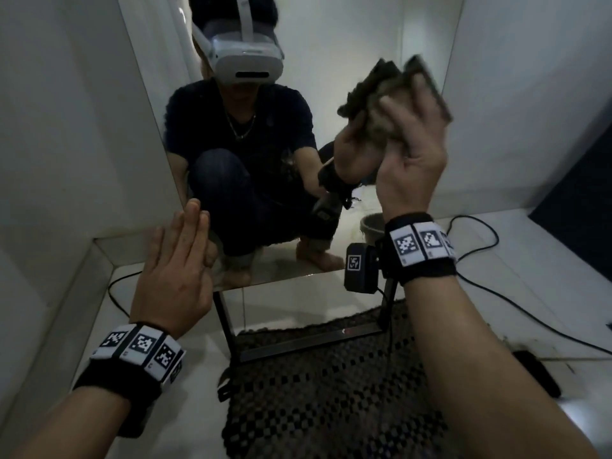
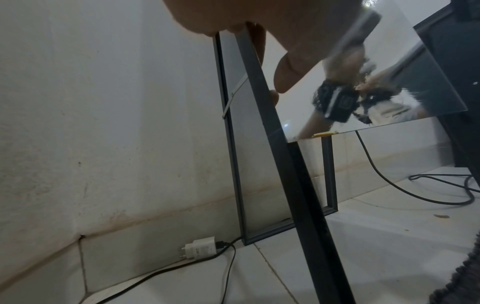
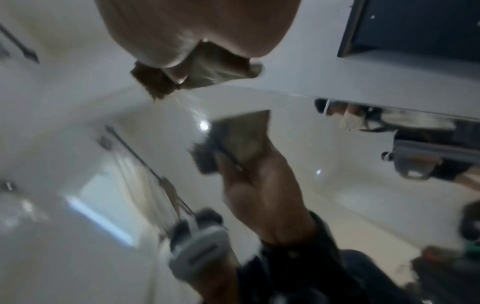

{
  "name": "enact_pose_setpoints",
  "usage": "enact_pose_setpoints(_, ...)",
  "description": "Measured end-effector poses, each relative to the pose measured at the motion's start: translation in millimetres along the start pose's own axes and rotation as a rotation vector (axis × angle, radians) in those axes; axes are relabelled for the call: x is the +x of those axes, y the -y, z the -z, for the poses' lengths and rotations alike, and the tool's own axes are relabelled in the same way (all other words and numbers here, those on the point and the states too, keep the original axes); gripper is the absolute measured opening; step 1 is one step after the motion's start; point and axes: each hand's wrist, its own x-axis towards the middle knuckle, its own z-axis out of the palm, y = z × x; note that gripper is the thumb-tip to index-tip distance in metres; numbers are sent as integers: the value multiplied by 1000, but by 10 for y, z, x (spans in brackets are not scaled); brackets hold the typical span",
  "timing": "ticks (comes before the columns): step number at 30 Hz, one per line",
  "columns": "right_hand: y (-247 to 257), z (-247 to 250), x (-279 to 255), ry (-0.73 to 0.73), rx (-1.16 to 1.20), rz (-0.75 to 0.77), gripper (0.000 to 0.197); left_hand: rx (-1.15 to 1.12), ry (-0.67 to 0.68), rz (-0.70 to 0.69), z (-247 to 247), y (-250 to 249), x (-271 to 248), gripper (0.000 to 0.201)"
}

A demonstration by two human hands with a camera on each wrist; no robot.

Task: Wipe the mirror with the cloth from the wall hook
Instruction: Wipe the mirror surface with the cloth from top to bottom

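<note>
A frameless mirror (image 1: 298,44) leans on a black stand (image 1: 308,342) on the floor, between white walls. My right hand (image 1: 410,137) holds a bunched brown cloth (image 1: 427,74) flat against the glass near its upper right edge, with the fingers spread over it. The right wrist view shows the cloth (image 3: 213,70) tucked under the hand (image 3: 197,26), blurred. My left hand (image 1: 175,270) is at the mirror's left edge, low down. In the left wrist view its thumb (image 2: 288,67) lies on the front of the mirror (image 2: 389,61) and a finger sits behind the edge.
A dark woven mat (image 1: 331,392) lies in front of the stand. Black cables (image 1: 480,240) run over the white floor on the right, and a white charger (image 2: 200,248) lies by the left wall. A dark flat object (image 1: 536,372) sits at the right.
</note>
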Motion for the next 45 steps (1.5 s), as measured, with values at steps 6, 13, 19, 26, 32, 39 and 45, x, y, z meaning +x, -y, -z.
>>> enact_pose_setpoints(6, -374, 137, -1262, 382, -118, 47, 39, -19, -10, 20, 7, -35, 21, 81)
enact_pose_setpoints(13, -491, 722, -2528, 677, -124, -194, 42, -23, 29, 26, 27, -40, -3, 83)
enact_pose_setpoints(19, 34, 580, -1690, 229, 6, -359, 30, 9, 45, 19, 58, -40, 12, 80)
enact_pose_setpoints(26, 216, 180, -15, -13, 152, -277, 21, -14, 44, 62, 59, -104, 15, 78)
enact_pose_setpoints(32, 6, 1, 142, -95, -274, -52, 24, -19, 18, 40, 56, -78, 7, 80)
enact_pose_setpoints(39, -127, -123, -204, 101, -524, -34, 78, 6, 24, 30, 61, -70, 15, 81)
enact_pose_setpoints(45, -130, -135, -113, -65, -332, -16, 48, -7, 57, 38, 44, -59, 12, 81)
